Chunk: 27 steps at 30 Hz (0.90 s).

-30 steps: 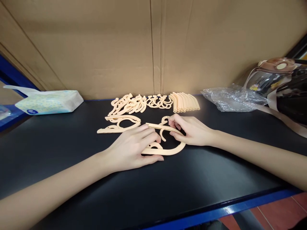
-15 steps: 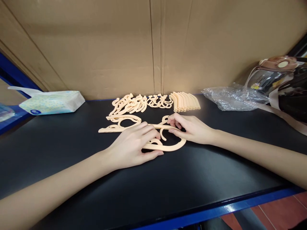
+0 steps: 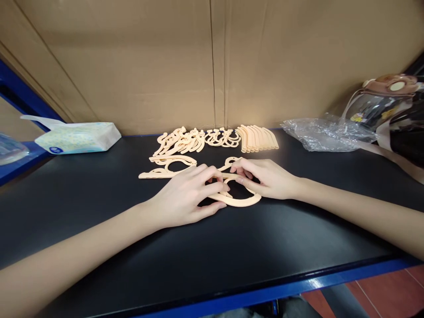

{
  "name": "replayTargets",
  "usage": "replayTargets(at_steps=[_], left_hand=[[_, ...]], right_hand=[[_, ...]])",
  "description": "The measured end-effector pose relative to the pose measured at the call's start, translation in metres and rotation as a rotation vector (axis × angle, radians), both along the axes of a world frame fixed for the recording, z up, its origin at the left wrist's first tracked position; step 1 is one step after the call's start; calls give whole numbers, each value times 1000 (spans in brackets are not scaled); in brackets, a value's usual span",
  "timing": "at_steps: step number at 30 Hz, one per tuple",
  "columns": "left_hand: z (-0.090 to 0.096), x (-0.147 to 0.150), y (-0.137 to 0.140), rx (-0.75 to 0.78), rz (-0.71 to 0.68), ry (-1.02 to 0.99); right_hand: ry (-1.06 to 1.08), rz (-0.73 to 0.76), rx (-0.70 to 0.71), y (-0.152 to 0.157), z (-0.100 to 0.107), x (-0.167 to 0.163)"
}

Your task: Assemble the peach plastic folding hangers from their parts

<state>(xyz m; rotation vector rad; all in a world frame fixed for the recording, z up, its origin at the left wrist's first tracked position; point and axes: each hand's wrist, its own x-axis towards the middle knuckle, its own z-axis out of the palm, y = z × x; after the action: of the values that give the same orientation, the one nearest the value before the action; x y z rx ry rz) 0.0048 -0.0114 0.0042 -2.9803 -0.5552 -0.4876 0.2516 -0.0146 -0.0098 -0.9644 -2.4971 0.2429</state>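
Observation:
Cream plastic parts that look like folding clothes hanger pieces lie on a black table. My left hand (image 3: 190,194) rests over the curved hanger arm (image 3: 243,202), its fingers closed on it and on the end of a smaller piece. My right hand (image 3: 266,176) is closed around a thin hook-shaped piece (image 3: 231,163), thumb and fingers pinching where it crosses the arm. The joint is partly hidden by my fingers. Left of my left hand, more hanger parts (image 3: 155,175) lie flat, with a ring-shaped bend; whether they join the held arm is hidden.
Along the back lie a pile of curved hanger parts (image 3: 182,140), several hooks (image 3: 222,138) and a row of slim arms (image 3: 257,138). A tissue pack (image 3: 79,138) sits at the left. Crumpled clear plastic (image 3: 318,134) and a bottle (image 3: 371,108) are at the right, before a cardboard wall (image 3: 149,66).
The hook piece has turned, its lower curved end now reaching under my left fingers. My left fingertips have shifted slightly right and curled over it. The view has shifted a little.

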Motion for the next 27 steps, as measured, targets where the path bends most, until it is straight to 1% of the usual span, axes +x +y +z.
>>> replayTargets(at_steps=[6,8,12,16,18,21,24,27], left_hand=[[3,0,-3,-28,-35,28],[3,-1,-3,-28,-42,37],[3,-2,-3,-45,-59,54],[2,-1,-3,-65,-62,56],[2,-1,-3,-53,-51,54],[2,-1,-3,-3,-45,44],[1,-1,-3,79,-28,24],[0,-2,-2,89,-5,21]], right_hand=[[78,-10,-109,-3,1,1],[81,-3,-114,-5,4,3],[-21,-20,-21,-7,16,7],[-261,-73,170,-5,29,14],[-344,-77,232,-4,33,17],[-400,-86,242,-6,36,18],[-449,-72,234,-11,33,14],[-491,-41,246,-17,29,8]])
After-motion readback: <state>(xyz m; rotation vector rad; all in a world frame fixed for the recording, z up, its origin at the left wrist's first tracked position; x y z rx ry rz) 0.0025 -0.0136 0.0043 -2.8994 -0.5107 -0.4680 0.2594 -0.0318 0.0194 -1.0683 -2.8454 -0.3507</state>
